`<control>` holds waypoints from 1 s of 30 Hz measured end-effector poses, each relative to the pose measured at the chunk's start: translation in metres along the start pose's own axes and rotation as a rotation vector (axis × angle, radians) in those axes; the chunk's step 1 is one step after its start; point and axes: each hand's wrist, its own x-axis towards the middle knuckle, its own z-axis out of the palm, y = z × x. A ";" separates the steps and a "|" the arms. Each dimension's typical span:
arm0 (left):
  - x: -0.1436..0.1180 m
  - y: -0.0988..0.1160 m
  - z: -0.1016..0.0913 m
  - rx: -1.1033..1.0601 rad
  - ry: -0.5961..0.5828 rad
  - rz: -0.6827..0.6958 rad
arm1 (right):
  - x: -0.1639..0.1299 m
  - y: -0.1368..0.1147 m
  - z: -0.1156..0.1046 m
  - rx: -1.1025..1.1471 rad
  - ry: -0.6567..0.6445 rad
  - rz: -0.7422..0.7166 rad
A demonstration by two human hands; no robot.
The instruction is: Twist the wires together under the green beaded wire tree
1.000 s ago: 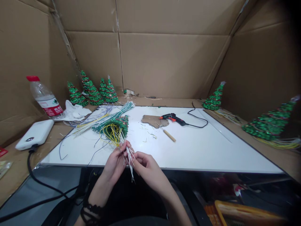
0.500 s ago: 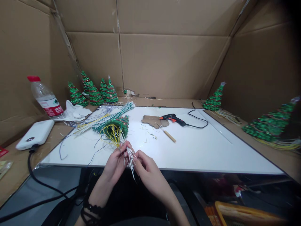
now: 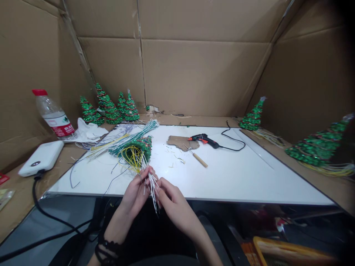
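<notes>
While my left hand [image 3: 137, 192] pinches the white wires [image 3: 152, 184] of the beaded tree [image 3: 138, 147], my right hand [image 3: 169, 195] fingers grip their ends at the white board [image 3: 235, 177] edge.

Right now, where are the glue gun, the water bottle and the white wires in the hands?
glue gun [image 3: 204, 139], head view, on its black body.
water bottle [image 3: 53, 115], head view, on its clear wall above the label.
white wires [image 3: 152, 183], head view, mid-bundle between both hands.
</notes>
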 end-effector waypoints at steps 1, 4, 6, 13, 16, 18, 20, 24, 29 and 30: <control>0.000 0.000 0.000 0.000 -0.001 -0.004 | 0.000 0.000 0.000 0.016 -0.004 0.002; 0.000 0.000 0.000 -0.001 -0.015 -0.010 | 0.000 0.001 0.000 0.055 -0.019 0.004; 0.000 0.000 0.000 -0.010 -0.025 -0.011 | 0.001 0.001 -0.001 0.069 -0.027 0.005; 0.001 0.000 -0.001 -0.014 -0.039 -0.006 | 0.002 0.002 -0.001 0.092 -0.030 0.018; 0.001 -0.001 -0.002 -0.004 -0.036 0.005 | 0.002 0.004 0.003 0.072 -0.006 0.008; 0.001 -0.002 -0.002 0.005 -0.044 0.020 | 0.001 0.007 0.005 0.043 0.011 0.004; 0.000 -0.004 -0.002 0.015 -0.050 0.036 | 0.000 0.010 0.008 -0.002 0.038 -0.008; -0.001 -0.007 -0.003 0.036 0.008 0.070 | -0.003 0.016 0.011 -0.072 0.082 -0.049; -0.001 -0.010 -0.003 0.061 0.088 0.089 | -0.006 0.019 0.013 -0.112 0.095 -0.077; -0.001 -0.010 -0.003 0.063 0.096 0.090 | -0.006 0.019 0.014 -0.122 0.099 -0.079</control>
